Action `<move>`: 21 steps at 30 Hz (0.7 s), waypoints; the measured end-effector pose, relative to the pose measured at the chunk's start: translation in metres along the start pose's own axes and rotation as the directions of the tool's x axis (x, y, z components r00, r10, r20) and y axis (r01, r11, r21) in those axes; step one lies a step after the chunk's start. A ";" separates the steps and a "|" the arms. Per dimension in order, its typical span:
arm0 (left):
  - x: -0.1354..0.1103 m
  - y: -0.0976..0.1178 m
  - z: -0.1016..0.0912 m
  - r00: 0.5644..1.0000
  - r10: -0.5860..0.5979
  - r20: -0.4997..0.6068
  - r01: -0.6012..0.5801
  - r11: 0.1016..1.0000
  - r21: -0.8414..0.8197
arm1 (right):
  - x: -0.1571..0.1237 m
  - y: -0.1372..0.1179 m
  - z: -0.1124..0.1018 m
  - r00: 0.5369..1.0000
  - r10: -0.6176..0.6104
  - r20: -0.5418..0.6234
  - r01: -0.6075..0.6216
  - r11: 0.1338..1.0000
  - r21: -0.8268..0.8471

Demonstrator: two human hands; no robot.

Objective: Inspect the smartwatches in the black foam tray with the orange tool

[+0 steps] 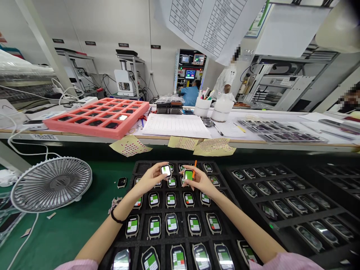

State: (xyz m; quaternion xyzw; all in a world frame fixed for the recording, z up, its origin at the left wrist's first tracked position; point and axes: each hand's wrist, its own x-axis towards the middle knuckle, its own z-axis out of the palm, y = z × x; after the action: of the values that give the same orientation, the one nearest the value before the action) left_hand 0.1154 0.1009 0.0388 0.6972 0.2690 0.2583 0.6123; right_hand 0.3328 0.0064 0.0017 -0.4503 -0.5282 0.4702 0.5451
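My left hand is closed around a small smartwatch body with a bright white screen, held above the black tray. My right hand grips another watch body with a green screen and also holds a thin orange stick between its fingers. Both hands hover over the far rows of a black compartment tray filled with several watch bodies showing green and white screens.
A second black tray of watch bodies lies to the right. A small grey fan sits at left on the green mat, with a loose watch body beside it. On the shelf behind are a pink foam tray, papers and pen cups. Two people stand far back.
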 end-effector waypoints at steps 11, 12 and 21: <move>-0.004 0.015 0.003 0.984 -0.067 -0.163 0.076 0.996 0.047 | 0.000 -0.001 0.000 1.000 0.006 0.009 -0.007 0.998 0.055; -0.004 0.015 0.003 0.983 -0.074 -0.168 0.083 0.995 0.048 | 0.000 0.000 -0.001 1.000 0.005 0.010 -0.006 0.998 0.056; -0.002 0.008 0.002 1.000 0.017 -0.016 -0.016 0.999 0.042 | 0.000 -0.001 0.000 1.000 0.015 -0.004 -0.015 0.998 0.067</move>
State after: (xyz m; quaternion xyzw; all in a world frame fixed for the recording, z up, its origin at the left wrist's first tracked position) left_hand 0.1155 0.0971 0.0467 0.7099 0.2736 0.2636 0.5930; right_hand 0.3331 0.0063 0.0032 -0.4369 -0.5077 0.4906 0.5574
